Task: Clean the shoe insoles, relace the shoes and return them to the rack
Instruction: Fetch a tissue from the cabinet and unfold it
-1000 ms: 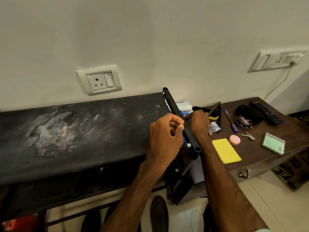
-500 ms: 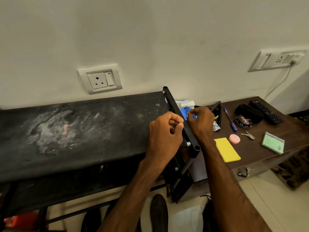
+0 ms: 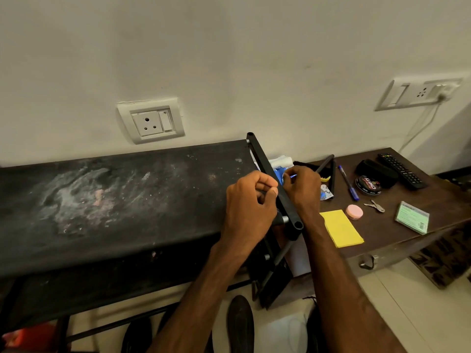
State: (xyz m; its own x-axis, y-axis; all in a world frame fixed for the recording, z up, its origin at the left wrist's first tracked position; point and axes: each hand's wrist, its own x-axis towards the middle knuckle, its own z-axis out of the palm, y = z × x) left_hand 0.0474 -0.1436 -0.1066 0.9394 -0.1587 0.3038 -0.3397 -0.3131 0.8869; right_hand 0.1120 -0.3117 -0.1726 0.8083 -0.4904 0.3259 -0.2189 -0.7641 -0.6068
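Note:
The black shoe rack (image 3: 127, 200) has a dusty fabric top shelf and a black side bar (image 3: 265, 166) at its right end. My left hand (image 3: 251, 202) sits against that bar with fingers curled and the thumb pressed on them; what it holds, if anything, is hidden. My right hand (image 3: 303, 192) reaches over the bar and pinches a blue and white packet (image 3: 279, 174) wedged between rack and table. On the floor below lie a dark insole (image 3: 240, 324), a dark shoe (image 3: 137, 335) and a white shoe (image 3: 288, 332).
The brown table (image 3: 407, 240) on the right carries a yellow cloth (image 3: 341, 228), a pink tin (image 3: 354, 211), keys (image 3: 374, 206), a polish tin (image 3: 368, 185), a blue pen (image 3: 348, 182), a remote (image 3: 401, 170), a green card (image 3: 411, 217) and a black brush (image 3: 325, 164). The wall stands close behind.
My right hand has moved left from the table's wrappers to the blue packet beside the rack bar. My left hand has stayed curled in place.

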